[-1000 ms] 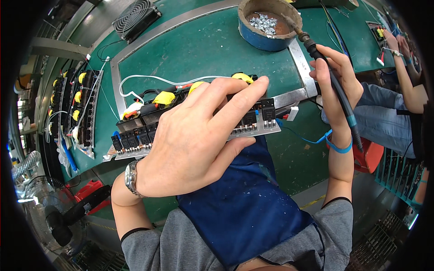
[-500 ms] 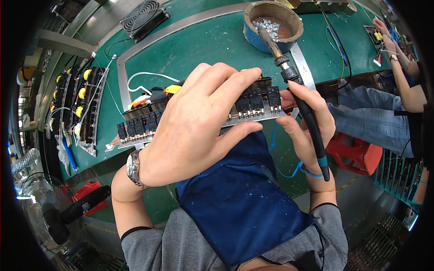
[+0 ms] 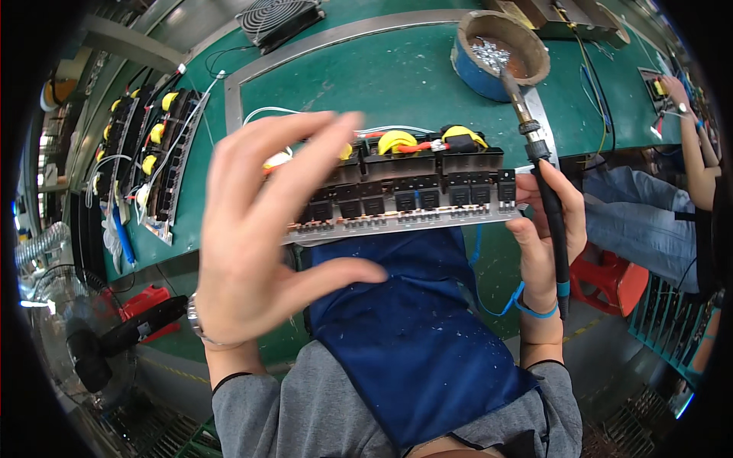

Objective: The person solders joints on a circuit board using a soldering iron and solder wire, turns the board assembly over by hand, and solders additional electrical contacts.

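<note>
A long circuit board (image 3: 412,217) with a row of black transistors, black heat sinks and yellow ring coils is tilted up above the near edge of the bench. My left hand (image 3: 256,229), slightly blurred, hovers over its left part with fingers and thumb spread apart, hiding that end. The right-hand end of the board sits between the fingers and thumb of my right hand (image 3: 553,221). That same hand also holds a soldering iron (image 3: 551,202) with a black handle, its tip pointing away from me into a round blue pot (image 3: 477,72) with silvery solder scraps.
Similar boards (image 3: 156,153) stand at the left of the green bench (image 3: 366,80), near a blue pen-like tool (image 3: 122,233). A square black fan (image 3: 279,21) lies at the back. On the right are a red stool (image 3: 611,282) and another person's arm (image 3: 695,145).
My left hand has shifted left and opened wider, baring the board's middle and its coils. The right hand still holds the iron and the board's end. The whole view has shifted a little.
</note>
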### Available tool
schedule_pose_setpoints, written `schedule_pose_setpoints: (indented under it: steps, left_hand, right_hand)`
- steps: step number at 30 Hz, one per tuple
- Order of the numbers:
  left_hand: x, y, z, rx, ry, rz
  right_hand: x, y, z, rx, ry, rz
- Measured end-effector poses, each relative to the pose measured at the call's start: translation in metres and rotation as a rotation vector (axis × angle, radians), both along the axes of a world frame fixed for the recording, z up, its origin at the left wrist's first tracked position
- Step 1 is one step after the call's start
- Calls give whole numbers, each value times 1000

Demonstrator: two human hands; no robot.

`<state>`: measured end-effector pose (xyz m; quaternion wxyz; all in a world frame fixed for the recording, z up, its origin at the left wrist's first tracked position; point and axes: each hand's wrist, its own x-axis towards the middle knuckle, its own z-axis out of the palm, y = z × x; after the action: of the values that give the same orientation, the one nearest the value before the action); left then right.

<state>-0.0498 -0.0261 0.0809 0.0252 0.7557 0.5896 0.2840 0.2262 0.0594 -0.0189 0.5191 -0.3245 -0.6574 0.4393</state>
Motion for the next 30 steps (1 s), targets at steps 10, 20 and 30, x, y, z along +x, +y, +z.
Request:
schedule_pose_setpoints:
  steps: [10,20,30]
  left_hand:
    - [-80,-69,-38,-138,-193,269]
    - [-93,-61,-82,-86,-485,252]
    - [-100,-60,-89,-84,-530,211]
  right_hand:
    - [-3,2,-2,34,-58,-120]
    - [-7,7,0,96,-74,-139]
    - [-4,11,-4,97,-85,-180]
